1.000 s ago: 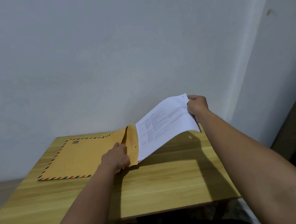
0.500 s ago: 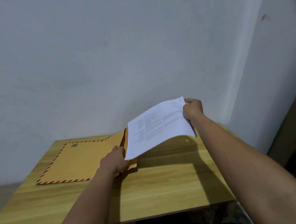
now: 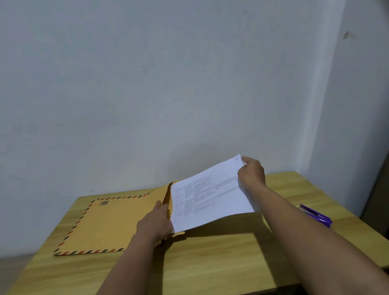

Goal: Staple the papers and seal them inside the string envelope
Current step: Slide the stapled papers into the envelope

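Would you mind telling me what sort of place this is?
Probably a plain home or office corner used as a desk: a small wooden table against bare white walls, with a purple stapler.

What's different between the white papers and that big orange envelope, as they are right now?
The papers are white with printed text; the envelope is orange-brown with a striped red-and-dark border. The papers are lifted and tilted off the table, gripped at the far corner by the right hand; the envelope lies flat, its open end under the left hand. The papers' near edge meets the envelope's mouth. Both are flat, rectangular paper goods.
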The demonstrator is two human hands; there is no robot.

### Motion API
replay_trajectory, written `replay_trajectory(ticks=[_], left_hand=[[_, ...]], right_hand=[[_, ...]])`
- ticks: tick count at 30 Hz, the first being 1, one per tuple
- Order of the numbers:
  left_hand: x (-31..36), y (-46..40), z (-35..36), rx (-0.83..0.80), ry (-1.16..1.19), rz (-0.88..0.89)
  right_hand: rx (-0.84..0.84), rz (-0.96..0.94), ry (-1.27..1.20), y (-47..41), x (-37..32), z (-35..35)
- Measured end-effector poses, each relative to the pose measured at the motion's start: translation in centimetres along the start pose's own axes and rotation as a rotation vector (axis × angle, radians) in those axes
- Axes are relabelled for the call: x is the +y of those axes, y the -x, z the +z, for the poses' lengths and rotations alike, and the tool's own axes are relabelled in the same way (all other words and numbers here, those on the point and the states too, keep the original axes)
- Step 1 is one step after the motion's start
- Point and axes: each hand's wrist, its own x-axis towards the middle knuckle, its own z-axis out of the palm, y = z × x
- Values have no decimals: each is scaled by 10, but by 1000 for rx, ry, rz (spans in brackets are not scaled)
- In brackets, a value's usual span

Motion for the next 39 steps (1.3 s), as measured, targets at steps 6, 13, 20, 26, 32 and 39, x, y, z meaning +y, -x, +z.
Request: replay_trajectory(ticks=[6,13,20,26,32,39], left_hand=[[2,5,-4,44,65,82],[-12,1,-5,108,108,80],[0,15,-8,178,43,129],[3,22,-15,201,24,107],[-4,20,-15,183,14,60],[0,22,-13,183,17,90]], right_hand=[[-179,-40,-68,13,1,30],[-555,-118,184,25,-4,41],[-553,-172,117,42,-12,69],[-614,-124,137,69,0,105],[-482,-131,167,66,3,102],[-474,-152,196,68,2,119]])
